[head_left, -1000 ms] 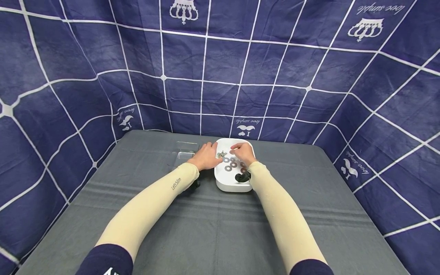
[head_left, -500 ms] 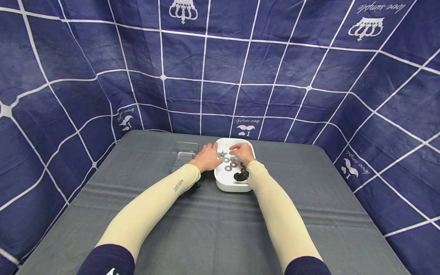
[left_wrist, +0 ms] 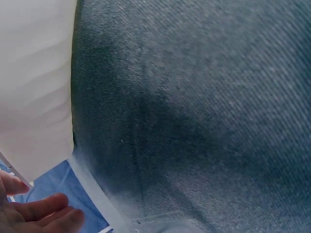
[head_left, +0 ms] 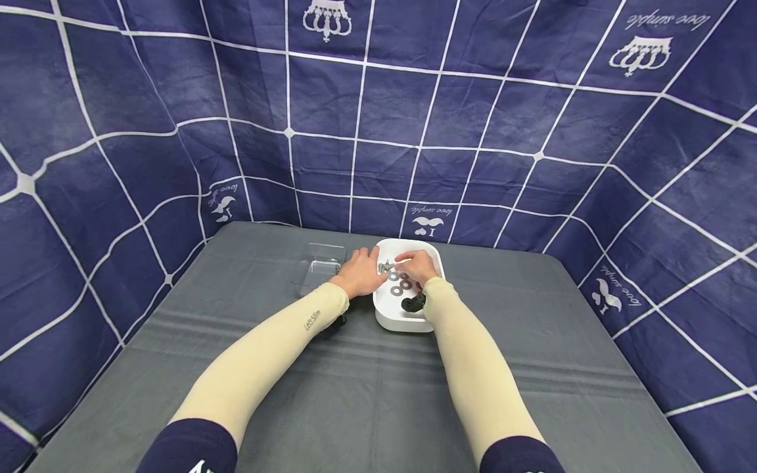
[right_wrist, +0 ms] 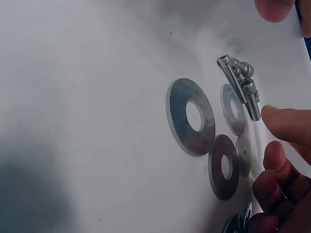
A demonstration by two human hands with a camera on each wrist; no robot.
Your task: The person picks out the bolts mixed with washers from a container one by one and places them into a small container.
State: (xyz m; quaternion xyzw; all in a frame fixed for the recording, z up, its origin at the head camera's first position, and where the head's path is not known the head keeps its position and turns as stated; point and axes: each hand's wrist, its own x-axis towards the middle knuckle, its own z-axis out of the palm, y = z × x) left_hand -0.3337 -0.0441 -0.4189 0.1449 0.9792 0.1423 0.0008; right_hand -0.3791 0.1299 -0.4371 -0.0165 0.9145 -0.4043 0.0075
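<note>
A white tray (head_left: 405, 325) with rounded corners holds several flat metal washers (right_wrist: 223, 167) and a small pile of socket-head bolts (right_wrist: 238, 80). My left hand (head_left: 361, 272) is at its left wall, thumb over the rim on the inside and the other fingers outside. My right hand (head_left: 418, 266) is inside the tray, its fingertips right beside the tip of one bolt (right_wrist: 251, 100). Nothing shows between them. In the right wrist view, the lower fingers are bent above the washers, and part of the left hand (right_wrist: 274, 9) appears at the top right.
Left of the tray stands a clear plastic box (head_left: 322, 266), partly hidden by my left hand. Grey cloth (head_left: 378, 407) covers the table, and a blue white-lined curtain (head_left: 390, 98) hangs around it. A black curved piece (head_left: 414, 303) shows by my right sleeve.
My right hand has shifted left, bringing its fingertips up to the bolts. The left hand keeps its place on the tray's rim. The head view has turned slightly.
</note>
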